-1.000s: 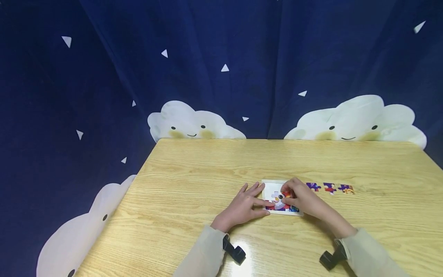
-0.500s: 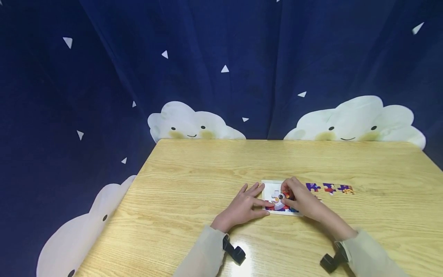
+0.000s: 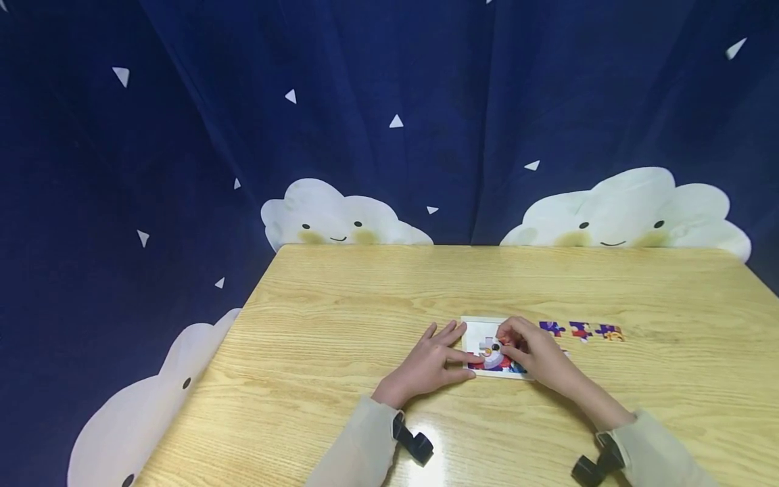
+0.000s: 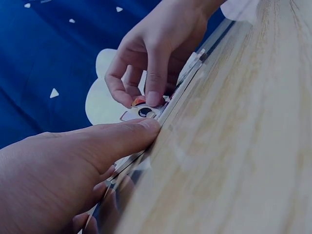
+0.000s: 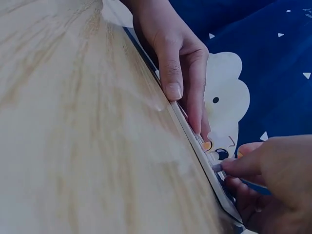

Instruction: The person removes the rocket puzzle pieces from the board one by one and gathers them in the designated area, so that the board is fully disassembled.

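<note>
— Where are we with this puzzle frame (image 3: 483, 318)?
— We look to be mid-fit: our right hand (image 3: 538, 353) pinches the eye piece (image 4: 145, 112) between thumb and fingers, inside the frame. Whether it sits flush, we can't tell.
— And our left hand (image 3: 426, 366)?
— It rests over the frame's left edge, fingers spread apart, gripping nothing we can see. We judge that it steadies the frame against the bench (image 3: 365, 304).
— What does the next move call for?
— We'd line up the tabs with the joined pieces (image 3: 506, 363) along the frame's near side, then press down gently without nudging those.
— Anything left over?
— Three loose pieces (image 3: 580, 330) lie in a row to the right of the frame; another shows partly behind our right hand. We judge those need placing afterwards.
</note>
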Demonstrator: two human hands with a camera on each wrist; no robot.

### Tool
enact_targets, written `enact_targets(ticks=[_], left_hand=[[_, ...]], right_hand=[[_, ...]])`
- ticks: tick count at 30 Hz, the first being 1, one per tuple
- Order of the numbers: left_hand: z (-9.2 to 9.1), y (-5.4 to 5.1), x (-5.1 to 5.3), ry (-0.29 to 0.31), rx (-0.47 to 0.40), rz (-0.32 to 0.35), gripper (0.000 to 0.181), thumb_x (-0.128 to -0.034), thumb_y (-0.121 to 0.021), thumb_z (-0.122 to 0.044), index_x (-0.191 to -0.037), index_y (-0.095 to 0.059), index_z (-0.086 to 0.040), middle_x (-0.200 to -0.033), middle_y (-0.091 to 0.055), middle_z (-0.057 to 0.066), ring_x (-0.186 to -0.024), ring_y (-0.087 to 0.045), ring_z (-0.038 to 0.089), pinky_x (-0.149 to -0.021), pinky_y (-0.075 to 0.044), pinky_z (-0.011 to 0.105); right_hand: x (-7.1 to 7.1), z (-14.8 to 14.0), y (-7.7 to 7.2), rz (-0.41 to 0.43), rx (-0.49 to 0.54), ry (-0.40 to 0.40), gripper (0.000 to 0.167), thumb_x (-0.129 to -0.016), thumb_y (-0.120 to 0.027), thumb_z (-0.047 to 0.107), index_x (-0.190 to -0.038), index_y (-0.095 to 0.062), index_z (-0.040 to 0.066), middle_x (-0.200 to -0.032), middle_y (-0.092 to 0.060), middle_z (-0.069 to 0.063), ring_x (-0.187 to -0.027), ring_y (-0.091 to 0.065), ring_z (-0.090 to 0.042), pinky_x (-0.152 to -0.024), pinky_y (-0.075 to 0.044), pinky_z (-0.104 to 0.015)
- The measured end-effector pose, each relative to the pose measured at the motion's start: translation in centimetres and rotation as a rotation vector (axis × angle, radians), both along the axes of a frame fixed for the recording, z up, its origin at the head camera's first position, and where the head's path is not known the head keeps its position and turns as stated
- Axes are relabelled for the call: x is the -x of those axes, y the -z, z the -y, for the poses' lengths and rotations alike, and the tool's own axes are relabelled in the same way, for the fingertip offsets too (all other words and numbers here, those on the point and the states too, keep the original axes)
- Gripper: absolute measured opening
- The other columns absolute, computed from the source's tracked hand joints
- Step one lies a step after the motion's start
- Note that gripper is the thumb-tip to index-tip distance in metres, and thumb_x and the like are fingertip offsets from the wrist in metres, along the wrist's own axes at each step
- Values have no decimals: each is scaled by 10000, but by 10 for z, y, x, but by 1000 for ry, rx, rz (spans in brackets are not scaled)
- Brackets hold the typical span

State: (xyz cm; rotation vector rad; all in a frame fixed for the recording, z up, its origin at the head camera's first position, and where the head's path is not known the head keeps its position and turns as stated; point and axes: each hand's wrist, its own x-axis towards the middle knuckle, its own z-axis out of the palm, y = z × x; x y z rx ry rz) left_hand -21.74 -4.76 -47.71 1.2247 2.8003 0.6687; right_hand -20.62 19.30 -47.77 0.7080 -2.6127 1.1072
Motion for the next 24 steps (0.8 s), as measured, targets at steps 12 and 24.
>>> enact_targets(ticks=[12,24], left_hand=[[-1,-2,-2,10,20,-1,313,-942,-625,-416,-1247,-670,-363,-1580,-344,124,-1496,-285,309,-1215,-221,573],[-4,-3,-4,56,202,-147,379,-1026,-457,-398,-1398,-488,-466,-1594,-282,212,-1488,-267,394,-1182,-252,622]], right_hand=[[-1,-1,-2,15,13,-15,262,-826,-691,-92,-918,-590,131,-829,-565,28,-728,-465,17,-593,-444,-174],[-1,-2,-1,-61,31,-50,279,-803,-700,-114,-903,-591,122,-808,-563,58,-710,-483,26,-574,-460,-174]])
